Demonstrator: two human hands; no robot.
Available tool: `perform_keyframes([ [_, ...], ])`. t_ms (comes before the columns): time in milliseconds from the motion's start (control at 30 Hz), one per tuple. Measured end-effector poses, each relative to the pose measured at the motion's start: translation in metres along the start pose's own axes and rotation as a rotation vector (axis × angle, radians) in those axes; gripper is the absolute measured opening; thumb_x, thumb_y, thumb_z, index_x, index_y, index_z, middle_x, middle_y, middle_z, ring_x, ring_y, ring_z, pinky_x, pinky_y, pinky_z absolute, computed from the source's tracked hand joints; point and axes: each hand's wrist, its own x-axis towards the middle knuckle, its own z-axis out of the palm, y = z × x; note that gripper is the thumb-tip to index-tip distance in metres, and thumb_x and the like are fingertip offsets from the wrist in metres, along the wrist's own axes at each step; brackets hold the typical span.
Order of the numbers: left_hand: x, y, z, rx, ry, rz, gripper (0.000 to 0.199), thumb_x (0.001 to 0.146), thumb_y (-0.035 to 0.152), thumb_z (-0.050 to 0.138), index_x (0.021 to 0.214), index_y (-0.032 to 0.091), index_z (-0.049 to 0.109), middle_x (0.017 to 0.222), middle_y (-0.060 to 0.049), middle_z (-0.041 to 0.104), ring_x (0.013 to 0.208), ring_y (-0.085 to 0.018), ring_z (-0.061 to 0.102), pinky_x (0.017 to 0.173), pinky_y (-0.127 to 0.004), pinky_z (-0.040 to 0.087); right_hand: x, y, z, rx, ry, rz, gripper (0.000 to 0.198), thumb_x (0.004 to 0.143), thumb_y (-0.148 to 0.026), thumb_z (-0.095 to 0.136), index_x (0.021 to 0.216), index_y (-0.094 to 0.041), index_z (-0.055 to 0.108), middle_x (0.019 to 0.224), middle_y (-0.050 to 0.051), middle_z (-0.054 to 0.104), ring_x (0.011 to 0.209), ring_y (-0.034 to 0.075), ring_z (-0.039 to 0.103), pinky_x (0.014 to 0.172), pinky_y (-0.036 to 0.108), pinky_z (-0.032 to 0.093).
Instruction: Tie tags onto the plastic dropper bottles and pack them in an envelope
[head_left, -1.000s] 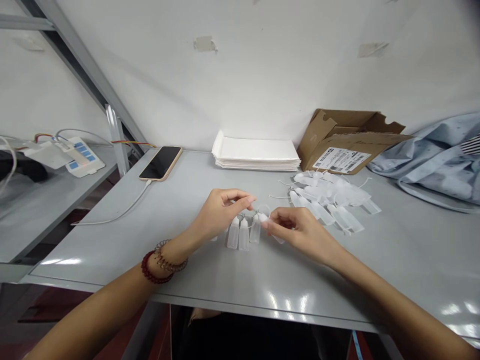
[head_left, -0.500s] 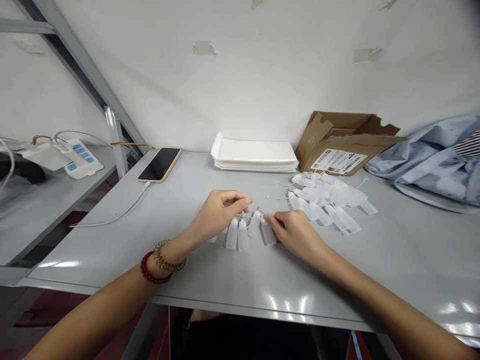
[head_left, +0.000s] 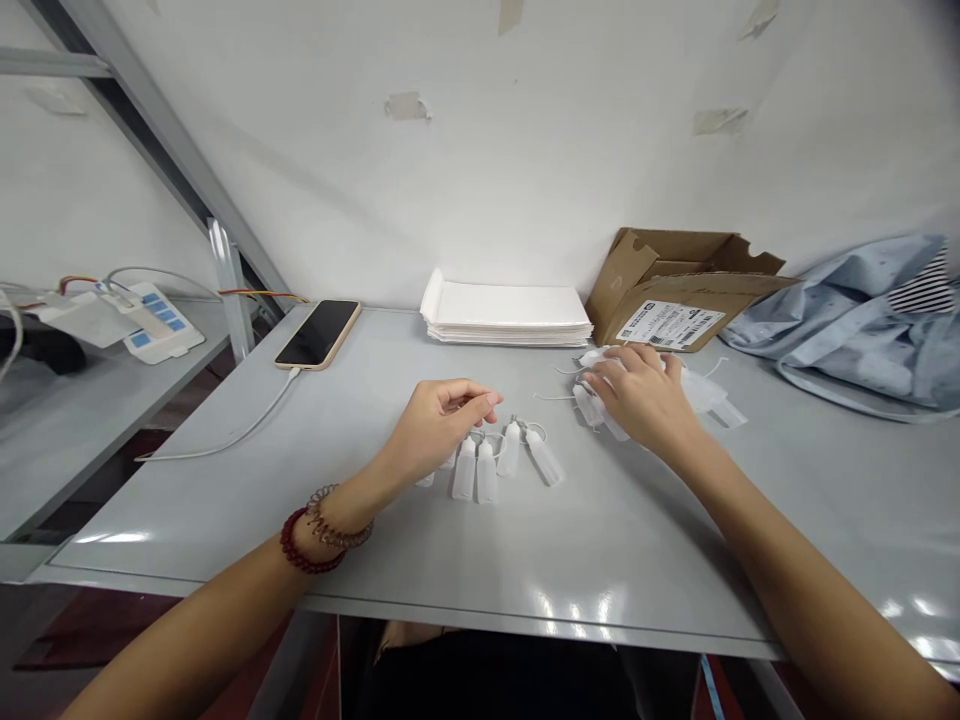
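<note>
Just above a short row of small translucent plastic bottles (head_left: 487,474), my left hand (head_left: 435,425) hovers with thumb and fingertips pressed together. Whatever it pinches, if anything, is too small or hidden to name. White loops of string join at the necks of these bottles, and the rightmost bottle (head_left: 543,458) lies tilted. Some bottles are partly covered by the left hand. Over a loose pile of similar bottles (head_left: 726,412) at the right, my right hand (head_left: 641,395) reaches with fingers spread, its fingertips touching the pile. That hand covers much of the pile.
Behind the hands stands a stack of white envelopes (head_left: 510,315) against the wall. An opened cardboard box (head_left: 667,310) sits beside it, then a light blue cloth (head_left: 840,320). A phone (head_left: 319,335) with a white cable (head_left: 255,425) lies at the left.
My right hand has let go of the rightmost bottle in the row and moved right and back onto the pile. That bottle now lies more tilted. The left hand stays nearly still.
</note>
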Motion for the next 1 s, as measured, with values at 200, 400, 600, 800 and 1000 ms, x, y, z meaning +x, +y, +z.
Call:
perform_keyframes([
  [200,0.0,0.0,0.002,-0.003,-0.03,-0.004,0.025,0.081,0.039,0.06,0.075,0.017,0.07,0.069,-0.001,0.063,0.064,-0.011,0.05,0.057,-0.022,0.039,-0.002,0.0,0.007,0.016,-0.082,-0.003,0.038,0.096,-0.035,0.038,0.093,-0.017,0.072,0.116,0.015,0.064,0.118,0.036,0.046,0.091,0.063,0.034],
  [400,0.001,-0.002,0.002,-0.001,-0.03,0.002,0.025,0.082,0.039,0.06,0.076,0.017,0.07,0.07,-0.001,0.063,0.063,-0.011,0.049,0.057,-0.022,0.039,0.0,0.003,0.003,0.111,0.089,0.006,0.039,0.095,-0.028,0.039,0.082,-0.016,0.073,0.107,0.017,0.066,0.107,0.033,0.056,0.092,0.059,0.037],
  [600,0.0,-0.002,0.002,-0.038,0.0,0.009,0.024,0.083,0.037,0.059,0.092,0.016,0.069,0.076,-0.002,0.065,0.065,-0.011,0.052,0.059,-0.022,0.043,-0.005,-0.016,-0.01,0.436,0.453,-0.141,0.016,0.088,-0.021,0.055,0.084,-0.018,0.07,0.098,0.011,0.068,0.086,0.019,0.066,0.072,0.031,0.053],
  [800,-0.001,-0.002,0.004,-0.119,-0.004,0.038,0.036,0.082,0.036,0.061,0.111,0.014,0.061,0.085,-0.005,0.066,0.069,-0.012,0.057,0.064,-0.024,0.048,-0.014,-0.038,-0.025,0.336,0.634,-0.311,0.016,0.083,-0.01,0.057,0.083,-0.023,0.067,0.102,0.008,0.067,0.085,0.018,0.063,0.072,0.031,0.054],
  [1000,0.0,0.0,0.003,-0.12,0.048,0.066,0.028,0.083,0.04,0.06,0.087,0.013,0.066,0.078,-0.005,0.067,0.067,-0.012,0.058,0.064,-0.024,0.048,-0.018,-0.041,-0.032,0.382,0.571,-0.322,0.02,0.083,-0.011,0.054,0.081,-0.026,0.067,0.106,0.008,0.066,0.086,0.021,0.061,0.074,0.038,0.054],
])
